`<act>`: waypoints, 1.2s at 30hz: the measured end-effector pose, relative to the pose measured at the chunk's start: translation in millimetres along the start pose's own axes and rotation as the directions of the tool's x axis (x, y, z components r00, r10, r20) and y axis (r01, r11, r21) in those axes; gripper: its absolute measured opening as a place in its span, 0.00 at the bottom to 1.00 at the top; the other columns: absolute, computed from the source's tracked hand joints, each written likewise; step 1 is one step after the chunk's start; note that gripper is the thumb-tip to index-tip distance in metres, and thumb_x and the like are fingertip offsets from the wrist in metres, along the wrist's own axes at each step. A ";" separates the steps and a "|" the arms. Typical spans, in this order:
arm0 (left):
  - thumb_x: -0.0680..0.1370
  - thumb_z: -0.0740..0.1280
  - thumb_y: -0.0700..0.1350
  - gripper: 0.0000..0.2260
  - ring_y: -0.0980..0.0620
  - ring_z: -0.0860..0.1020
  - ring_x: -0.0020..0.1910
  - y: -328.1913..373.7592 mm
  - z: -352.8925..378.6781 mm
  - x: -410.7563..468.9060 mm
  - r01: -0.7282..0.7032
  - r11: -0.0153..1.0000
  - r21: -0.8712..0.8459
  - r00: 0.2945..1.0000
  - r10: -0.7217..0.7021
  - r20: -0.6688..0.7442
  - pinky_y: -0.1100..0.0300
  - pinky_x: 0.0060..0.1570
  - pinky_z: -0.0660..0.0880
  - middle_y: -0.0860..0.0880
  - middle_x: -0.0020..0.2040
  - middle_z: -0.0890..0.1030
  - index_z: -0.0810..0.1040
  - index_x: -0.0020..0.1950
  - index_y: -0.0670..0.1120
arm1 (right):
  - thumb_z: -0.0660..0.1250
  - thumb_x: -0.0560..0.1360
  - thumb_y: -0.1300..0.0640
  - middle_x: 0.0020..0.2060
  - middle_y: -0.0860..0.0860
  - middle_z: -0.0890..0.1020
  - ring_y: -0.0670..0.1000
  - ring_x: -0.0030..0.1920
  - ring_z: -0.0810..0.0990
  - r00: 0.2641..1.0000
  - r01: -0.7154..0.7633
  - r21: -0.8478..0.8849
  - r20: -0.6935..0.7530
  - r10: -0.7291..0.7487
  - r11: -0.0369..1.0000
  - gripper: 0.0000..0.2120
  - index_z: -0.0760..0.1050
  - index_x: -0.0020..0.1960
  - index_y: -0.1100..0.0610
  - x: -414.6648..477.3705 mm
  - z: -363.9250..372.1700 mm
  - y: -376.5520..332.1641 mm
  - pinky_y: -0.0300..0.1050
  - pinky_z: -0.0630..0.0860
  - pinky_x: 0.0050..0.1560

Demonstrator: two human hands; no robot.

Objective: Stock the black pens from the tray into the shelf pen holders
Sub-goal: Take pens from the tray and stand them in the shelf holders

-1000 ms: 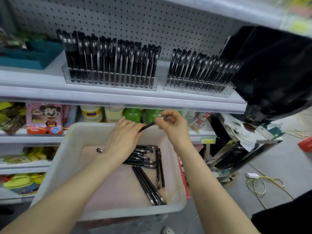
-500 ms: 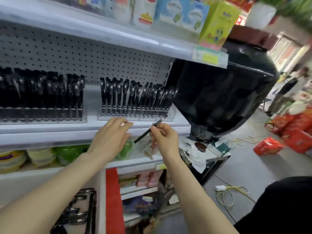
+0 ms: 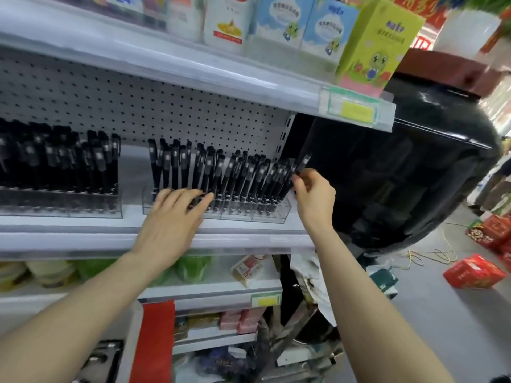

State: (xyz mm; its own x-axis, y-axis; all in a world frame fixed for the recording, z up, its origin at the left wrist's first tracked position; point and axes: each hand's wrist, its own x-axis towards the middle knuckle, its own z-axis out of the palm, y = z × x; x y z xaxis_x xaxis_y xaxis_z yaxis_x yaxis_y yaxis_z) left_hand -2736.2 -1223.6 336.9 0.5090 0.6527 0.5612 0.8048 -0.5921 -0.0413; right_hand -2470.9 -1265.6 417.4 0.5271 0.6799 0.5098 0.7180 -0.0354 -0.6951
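A person's right hand (image 3: 313,199) pinches a black pen (image 3: 303,163) between thumb and fingertips; the pen tilts toward 1 o'clock from the grip, over the far right end of the clear right pen holder (image 3: 262,215). At 9 o'clock from it, the left hand (image 3: 171,217) lies flat with straight, spread fingers on that holder's front and grips nothing.

The holder's rows of black pens are packed close. Its right end stands near the shelf's upright (image 3: 287,128), with a large glossy black object (image 3: 401,175) just beyond at 3 o'clock. A strip of bare shelf (image 3: 131,183) separates it from the full left holder (image 3: 83,210).

Above, at 12 o'clock, a yellow price tag (image 3: 356,110) and a green box with a cartoon frog (image 3: 376,51) carry print too blurred to read. The tray (image 3: 128,346) sits at 7 o'clock.
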 end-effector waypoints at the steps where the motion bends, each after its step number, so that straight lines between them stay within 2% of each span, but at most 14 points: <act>1: 0.76 0.69 0.45 0.26 0.41 0.71 0.66 0.1 0.1 -0.1 -0.001 1.000 0.001 1.000 0.001 -0.004 0.43 0.70 0.62 0.42 0.66 0.74 0.67 0.74 0.47 | 0.64 0.80 0.54 0.42 0.53 0.84 0.54 0.44 0.81 0.999 0.003 -0.040 0.037 -0.002 0.999 0.11 0.79 0.57 0.58 0.2 5.0 3.8 0.51 0.78 0.47; 4: 0.77 0.67 0.47 0.26 0.41 0.71 0.66 0.5 0.5 0.3 -0.001 1.000 0.014 1.000 0.001 -0.003 0.43 0.70 0.62 0.42 0.66 0.74 0.67 0.74 0.47 | 0.64 0.80 0.55 0.45 0.55 0.84 0.56 0.45 0.81 0.995 -0.016 -0.103 0.097 0.026 0.995 0.12 0.78 0.60 0.59 -4.9 16.7 12.1 0.50 0.77 0.48; 12: 0.77 0.67 0.46 0.25 0.41 0.72 0.65 1.3 -0.2 -0.8 -0.010 1.000 0.019 1.000 0.010 -0.011 0.43 0.68 0.64 0.42 0.65 0.75 0.68 0.74 0.46 | 0.64 0.80 0.55 0.45 0.55 0.84 0.53 0.45 0.80 0.996 -0.059 -0.072 0.062 0.063 0.996 0.12 0.79 0.59 0.59 -9.2 22.4 15.6 0.43 0.71 0.45; 16: 0.77 0.67 0.47 0.27 0.42 0.71 0.66 0.3 -2.9 -0.8 -0.025 0.999 0.030 1.000 0.024 0.008 0.43 0.69 0.63 0.42 0.67 0.74 0.66 0.75 0.47 | 0.65 0.79 0.56 0.43 0.55 0.84 0.55 0.46 0.81 0.994 -0.072 -0.099 0.072 0.079 0.992 0.09 0.79 0.56 0.60 -11.8 21.2 12.7 0.49 0.76 0.49; 19: 0.78 0.67 0.47 0.27 0.43 0.67 0.70 -2.4 -7.6 -4.1 -0.043 0.999 -0.008 0.999 0.043 0.027 0.44 0.73 0.59 0.42 0.70 0.70 0.64 0.76 0.46 | 0.67 0.78 0.57 0.47 0.53 0.83 0.54 0.49 0.81 0.993 -0.108 -0.114 0.042 0.113 0.988 0.13 0.77 0.61 0.59 -20.2 19.9 8.9 0.47 0.76 0.52; 21: 0.78 0.67 0.45 0.27 0.43 0.65 0.72 -7.1 -12.1 -13.4 -0.039 0.998 -0.058 0.999 0.041 0.034 0.45 0.74 0.58 0.42 0.72 0.69 0.64 0.76 0.45 | 0.67 0.78 0.58 0.50 0.52 0.81 0.53 0.50 0.79 0.995 -0.100 -0.111 -0.014 0.099 0.989 0.16 0.74 0.65 0.58 -33.1 20.1 6.2 0.49 0.76 0.54; 25: 0.77 0.69 0.43 0.22 0.42 0.70 0.66 -31.5 -30.8 -54.4 -0.027 0.990 -0.141 0.999 0.022 -0.037 0.47 0.66 0.69 0.43 0.66 0.74 0.71 0.71 0.45 | 0.66 0.78 0.60 0.52 0.52 0.79 0.51 0.49 0.77 0.996 -0.027 -0.047 -0.082 0.023 0.999 0.17 0.72 0.67 0.57 -74.2 26.3 -6.2 0.48 0.75 0.53; 28: 0.77 0.67 0.42 0.15 0.42 0.73 0.59 -66.3 -46.5 -101.7 0.045 0.984 -0.171 0.993 -0.063 -0.101 0.48 0.56 0.73 0.44 0.59 0.77 0.77 0.64 0.44 | 0.65 0.78 0.60 0.50 0.51 0.79 0.50 0.47 0.77 1.000 0.022 -0.006 -0.005 -0.022 1.000 0.15 0.74 0.65 0.58 -115.9 41.9 -29.2 0.42 0.71 0.49; 31: 0.77 0.68 0.43 0.13 0.41 0.75 0.55 -106.7 -52.2 -157.6 0.165 0.973 -0.164 0.980 -0.181 -0.083 0.48 0.51 0.76 0.44 0.57 0.78 0.80 0.61 0.45 | 0.66 0.78 0.62 0.48 0.50 0.80 0.49 0.46 0.77 0.995 0.059 0.054 0.082 -0.064 0.997 0.12 0.77 0.60 0.57 -165.6 66.4 -59.6 0.42 0.73 0.49; 34: 0.76 0.62 0.49 0.18 0.41 0.74 0.56 -141.6 -49.6 -213.7 0.220 0.966 -0.133 0.975 -0.223 -0.010 0.47 0.56 0.74 0.44 0.58 0.77 0.78 0.64 0.46 | 0.66 0.77 0.64 0.47 0.49 0.80 0.46 0.44 0.78 0.978 0.110 0.118 0.164 -0.128 0.987 0.09 0.79 0.56 0.57 -215.9 91.9 -92.1 0.36 0.72 0.48; 36: 0.75 0.59 0.50 0.20 0.40 0.73 0.57 -155.7 -45.6 -241.1 0.231 0.963 -0.138 0.973 -0.230 0.024 0.46 0.58 0.71 0.44 0.59 0.76 0.75 0.66 0.48 | 0.67 0.75 0.65 0.45 0.50 0.82 0.48 0.43 0.79 0.953 0.137 0.142 0.251 -0.170 0.980 0.09 0.80 0.54 0.57 -247.8 109.3 -110.3 0.38 0.74 0.48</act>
State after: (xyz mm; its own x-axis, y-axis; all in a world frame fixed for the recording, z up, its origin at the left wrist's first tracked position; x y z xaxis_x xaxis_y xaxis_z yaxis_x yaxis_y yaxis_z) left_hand -2998.1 -1310.3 245.7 0.3178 0.7824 0.5356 0.8506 -0.4849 0.2036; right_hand -2730.3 -1350.1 312.3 0.2661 0.8377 0.4768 0.7116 0.1629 -0.6835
